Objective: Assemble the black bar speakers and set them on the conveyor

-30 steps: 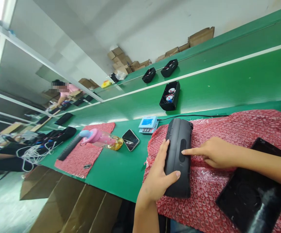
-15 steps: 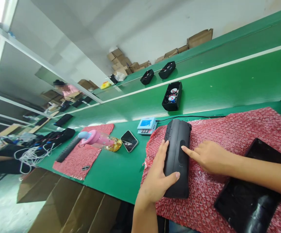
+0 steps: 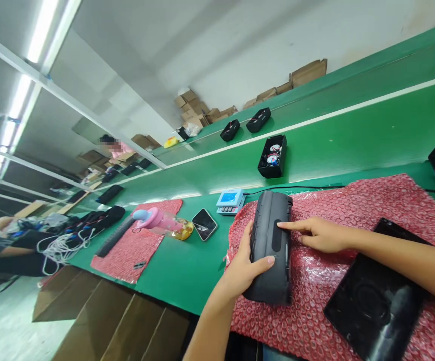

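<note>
A black portable speaker [image 3: 268, 281] with a long oval panel on its face lies on red bubble wrap [image 3: 375, 200]. Wrapped around its left side is my left hand [image 3: 245, 265], the thumb lying across the face. My right hand [image 3: 320, 234] comes in from the right and holds nothing. Its index finger is stretched out, the tip touching the upper end of the oval panel, while the other fingers curl below. Under my right forearm, a flat black panel [image 3: 371, 301] with glossy patches rests on the wrap.
Behind the speaker stands a light-blue device with a screen [image 3: 231, 200], joined to a black cable. Leftward are a phone [image 3: 204, 224], a pink-topped bottle [image 3: 164, 223] and a white cable bundle [image 3: 62, 248]. An opened black housing [image 3: 272, 158] shows wires inside. A person [image 3: 117, 148] sits far left.
My left hand has closed further round the speaker's side. My right fingertip has moved up the oval panel, and the speaker is slightly turned. The camera view has shifted a little.
</note>
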The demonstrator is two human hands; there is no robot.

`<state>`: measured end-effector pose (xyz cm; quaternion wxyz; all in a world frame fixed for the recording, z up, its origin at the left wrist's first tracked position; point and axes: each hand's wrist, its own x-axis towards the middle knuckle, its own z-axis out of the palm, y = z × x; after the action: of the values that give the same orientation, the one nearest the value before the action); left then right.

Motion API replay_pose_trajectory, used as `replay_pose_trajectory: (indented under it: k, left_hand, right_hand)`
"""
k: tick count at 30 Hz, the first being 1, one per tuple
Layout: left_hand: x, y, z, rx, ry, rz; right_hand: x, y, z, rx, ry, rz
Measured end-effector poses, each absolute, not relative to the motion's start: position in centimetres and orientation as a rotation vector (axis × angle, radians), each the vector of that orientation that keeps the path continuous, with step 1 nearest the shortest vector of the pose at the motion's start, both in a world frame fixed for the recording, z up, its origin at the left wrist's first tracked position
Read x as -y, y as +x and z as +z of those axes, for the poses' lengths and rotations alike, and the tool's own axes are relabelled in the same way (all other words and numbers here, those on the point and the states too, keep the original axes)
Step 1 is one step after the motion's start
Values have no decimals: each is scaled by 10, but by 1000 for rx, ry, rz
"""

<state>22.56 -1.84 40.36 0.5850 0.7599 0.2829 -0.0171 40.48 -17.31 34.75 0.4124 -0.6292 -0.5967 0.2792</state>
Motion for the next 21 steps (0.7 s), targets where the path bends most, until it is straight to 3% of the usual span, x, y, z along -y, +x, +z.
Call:
replay_pose_trajectory:
  k: [5,11,16,19,21]
  left_hand:
    - [3,240,405,-848,1379,-125]
    - [6,236,405,-813,1498,22]
    - [-15,253,440,-780,2386,858]
    - [-54,296,477,-789,2276,1206]
    - [-85,335,498,-764,1916,1075]
  right_hand:
    - [169,406,345,1347,-1668,539]
    - [176,398,360,1298,-1713,355]
    - [195,359,390,1973,-1572,80]
    - [199,346,400,2235,-1507,-66]
    - [198,346,402,2227,-1557,-104]
